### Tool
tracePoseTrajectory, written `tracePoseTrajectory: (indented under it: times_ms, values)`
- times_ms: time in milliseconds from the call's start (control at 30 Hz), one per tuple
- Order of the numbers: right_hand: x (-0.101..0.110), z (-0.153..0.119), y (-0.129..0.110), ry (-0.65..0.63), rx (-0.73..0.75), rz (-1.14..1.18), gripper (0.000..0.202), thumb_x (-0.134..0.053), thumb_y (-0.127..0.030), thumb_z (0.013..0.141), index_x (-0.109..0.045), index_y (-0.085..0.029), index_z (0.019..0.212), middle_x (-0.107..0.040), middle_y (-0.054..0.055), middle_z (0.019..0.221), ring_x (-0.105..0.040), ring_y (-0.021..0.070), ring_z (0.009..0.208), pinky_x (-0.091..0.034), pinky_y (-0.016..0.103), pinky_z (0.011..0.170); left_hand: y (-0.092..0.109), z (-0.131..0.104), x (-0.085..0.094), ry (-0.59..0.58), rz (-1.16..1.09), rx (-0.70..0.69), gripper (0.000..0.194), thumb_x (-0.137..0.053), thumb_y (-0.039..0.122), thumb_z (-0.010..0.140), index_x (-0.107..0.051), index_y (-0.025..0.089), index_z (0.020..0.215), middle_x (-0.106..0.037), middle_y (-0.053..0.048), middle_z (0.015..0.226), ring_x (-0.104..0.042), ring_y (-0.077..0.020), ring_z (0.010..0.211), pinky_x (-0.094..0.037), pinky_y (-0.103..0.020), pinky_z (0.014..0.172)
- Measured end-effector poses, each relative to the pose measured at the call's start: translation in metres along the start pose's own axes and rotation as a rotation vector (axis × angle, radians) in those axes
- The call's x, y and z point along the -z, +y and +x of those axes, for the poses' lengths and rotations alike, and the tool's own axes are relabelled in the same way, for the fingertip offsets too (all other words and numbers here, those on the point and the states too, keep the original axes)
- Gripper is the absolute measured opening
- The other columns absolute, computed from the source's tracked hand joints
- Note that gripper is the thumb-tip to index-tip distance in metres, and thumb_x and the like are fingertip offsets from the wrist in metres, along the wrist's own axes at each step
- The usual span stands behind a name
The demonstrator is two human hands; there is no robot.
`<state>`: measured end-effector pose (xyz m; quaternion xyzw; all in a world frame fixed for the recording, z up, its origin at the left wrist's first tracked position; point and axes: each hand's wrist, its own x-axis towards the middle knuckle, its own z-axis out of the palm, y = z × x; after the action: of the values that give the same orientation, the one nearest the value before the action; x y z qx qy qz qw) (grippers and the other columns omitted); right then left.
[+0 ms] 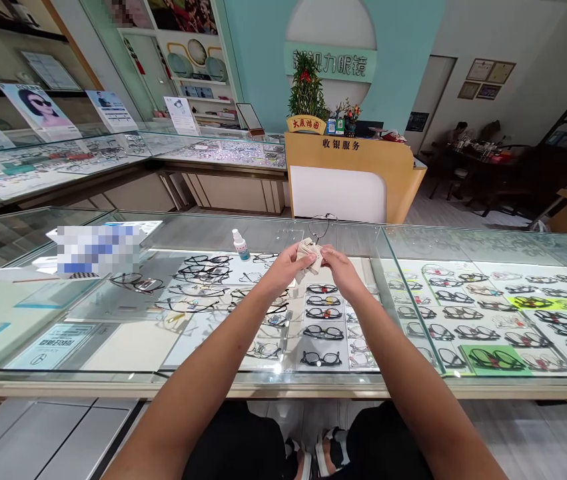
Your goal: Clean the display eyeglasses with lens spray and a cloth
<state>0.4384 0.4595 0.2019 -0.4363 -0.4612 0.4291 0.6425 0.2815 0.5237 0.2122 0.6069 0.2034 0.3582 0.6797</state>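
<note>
A: Hand status?
B: Left hand (286, 268) pinches the left side of the cloth (307, 257), thumb on top. Right hand (339, 265) has its fingers closed at the right edge. Can't tell if they also grip the frame inside; the folds cover it.
A: Where are the glasses (319, 227)?
B: Just beyond the cloth, above the glass counter (113, 389). A thin round rim shows; the rest is hidden behind cloth and fingers.
A: Reads as wiping to me. How to do it well?
B: My take: support the rim right beside the lens being rubbed. Thin wire likely bends if one hand twists against the other. Light thumb pressure, small circles, clean fold facing the lens.
A: Spray bottle (241, 247)?
B: Standing on the counter, left of the hands, apart from both. If the lens smears, a little spray probably beats pressing harder.
A: Risks?
B: Loose cloth snagging the frame, or a slip onto the glass. I'd work low, elbows clear of the papers (98, 250) at left.
</note>
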Motion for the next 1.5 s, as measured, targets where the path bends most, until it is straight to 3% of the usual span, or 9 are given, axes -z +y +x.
tracePoseTrajectory:
  times_ms: [133,233,467,700,833,1000,1233,1367,1500]
  values:
    - [-0.002,-0.004,-0.005,0.042,-0.080,-0.137,0.035,-0.060,-0.056,0.090,-0.063,-0.024,0.075,-0.061,0.001,0.088,-0.053,0.0204,0.089,-0.045,0.032,0.085,0.003,-0.002,-0.005,-0.028,0.070,-0.012,0.048,-0.087,0.053,0.080,-0.067,0.016,0.103,-0.067,-0.001,0.081,-0.059,-0.0134,0.070,-0.048,-0.026,0.068]
    - [-0.003,-0.005,-0.009,-0.015,-0.053,-0.193,0.044,-0.055,-0.060,0.092,-0.058,-0.024,0.068,-0.060,0.002,0.080,-0.055,0.0220,0.090,-0.044,0.034,0.090,0.003,-0.005,-0.011,-0.063,0.128,-0.036,0.050,-0.085,0.057,0.081,-0.065,0.016,0.101,-0.061,0.002,0.074,-0.053,-0.0110,0.064,-0.045,-0.024,0.062]
    - [0.002,0.000,-0.001,-0.004,-0.015,-0.145,0.046,-0.065,-0.058,0.087,-0.049,-0.025,0.059,-0.063,0.004,0.083,-0.055,0.0250,0.097,-0.043,0.035,0.092,-0.005,-0.003,-0.011,0.000,0.163,-0.081,0.050,-0.067,0.067,0.094,-0.056,0.019,0.085,-0.054,0.003,0.067,-0.046,-0.0096,0.058,-0.040,-0.023,0.056]
    - [0.007,0.001,0.004,-0.045,-0.014,-0.058,0.026,-0.060,-0.045,0.087,-0.063,-0.025,0.072,-0.065,0.001,0.091,-0.055,0.0212,0.089,-0.043,0.034,0.086,-0.013,0.005,0.003,0.029,0.094,-0.085,0.047,-0.071,0.064,0.092,-0.063,0.018,0.095,-0.063,0.000,0.078,-0.058,-0.0128,0.070,-0.047,-0.025,0.067]
    - [0.005,0.000,-0.005,0.100,0.027,-0.051,0.020,-0.065,-0.046,0.085,-0.070,-0.026,0.088,-0.067,0.000,0.092,-0.059,0.0208,0.092,-0.042,0.033,0.083,-0.012,0.005,0.004,0.018,0.040,-0.052,0.051,-0.079,0.059,0.086,-0.066,0.017,0.112,-0.069,-0.004,0.090,-0.063,-0.0158,0.079,-0.052,-0.028,0.073]
    - [0.004,-0.001,-0.011,0.195,0.132,-0.098,0.030,-0.073,-0.049,0.084,-0.080,-0.027,0.104,-0.070,0.004,0.110,-0.060,0.0226,0.101,-0.044,0.036,0.092,-0.010,0.002,-0.003,0.067,0.088,-0.056,0.049,-0.082,0.056,0.084,-0.065,0.018,0.111,-0.067,-0.001,0.088,-0.060,-0.0129,0.074,-0.050,-0.026,0.070]
    - [0.001,-0.002,-0.009,0.132,0.132,-0.039,0.026,-0.079,-0.053,0.081,-0.084,-0.027,0.084,-0.067,0.004,0.098,-0.059,0.0232,0.099,-0.046,0.038,0.093,-0.008,0.000,-0.010,0.093,0.160,-0.103,0.048,-0.076,0.064,0.087,-0.065,0.019,0.097,-0.056,0.003,0.069,-0.045,-0.0094,0.056,-0.035,-0.023,0.052]
    - [0.000,-0.002,-0.008,0.116,0.090,0.023,0.027,-0.083,-0.053,0.079,-0.084,-0.027,0.083,-0.068,0.003,0.098,-0.059,0.0216,0.093,-0.047,0.036,0.087,-0.007,0.001,-0.008,0.057,0.205,-0.134,0.051,-0.066,0.069,0.093,-0.064,0.018,0.087,-0.062,-0.001,0.072,-0.054,-0.0131,0.063,-0.043,-0.026,0.059]
    - [0.002,-0.001,-0.007,0.111,0.018,0.128,0.030,-0.086,-0.052,0.074,-0.086,-0.027,0.090,-0.075,0.004,0.103,-0.061,0.0222,0.093,-0.049,0.036,0.083,-0.009,0.001,-0.003,0.045,0.205,-0.092,0.051,-0.069,0.068,0.091,-0.070,0.018,0.098,-0.066,-0.002,0.082,-0.059,-0.0143,0.070,-0.045,-0.026,0.064]
